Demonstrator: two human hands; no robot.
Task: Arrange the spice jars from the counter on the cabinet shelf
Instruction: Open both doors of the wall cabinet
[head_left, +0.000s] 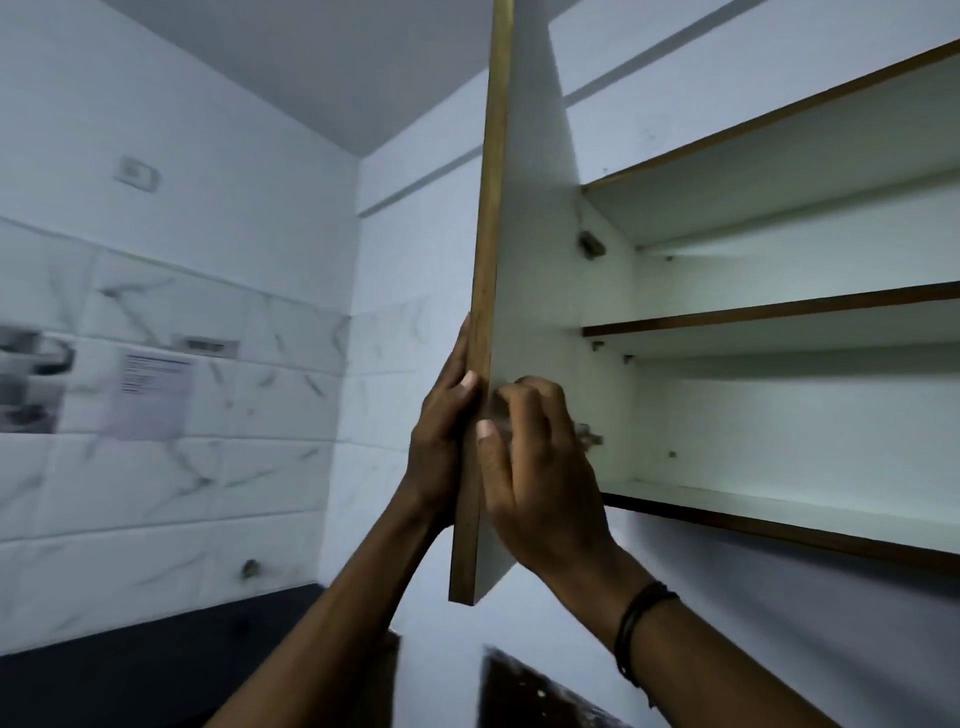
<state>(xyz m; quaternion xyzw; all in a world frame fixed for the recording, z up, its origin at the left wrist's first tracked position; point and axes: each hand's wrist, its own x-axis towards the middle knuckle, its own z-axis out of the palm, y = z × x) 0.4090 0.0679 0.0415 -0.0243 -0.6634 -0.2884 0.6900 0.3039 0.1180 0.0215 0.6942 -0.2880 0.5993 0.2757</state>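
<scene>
The wall cabinet's door (524, 260) stands open, edge-on to me. My left hand (441, 441) grips its outer side, thumb on the wooden edge. My right hand (540, 483) is curled against the door's inner face with its thumb at the edge. A blurred pale patch lies between its thumb and fingers, and I cannot tell what it is. Inside the cabinet, the middle shelf (779, 312) and the bottom shelf (779, 512) are bare. No spice jar shows clearly.
A dark counter (156, 665) runs along the marble-tiled wall at lower left. A blurred dark object (524, 691) sits below my arms. A paper sheet (150, 395) hangs on the tiles. Door hinges (589, 244) sit at the cabinet's left side.
</scene>
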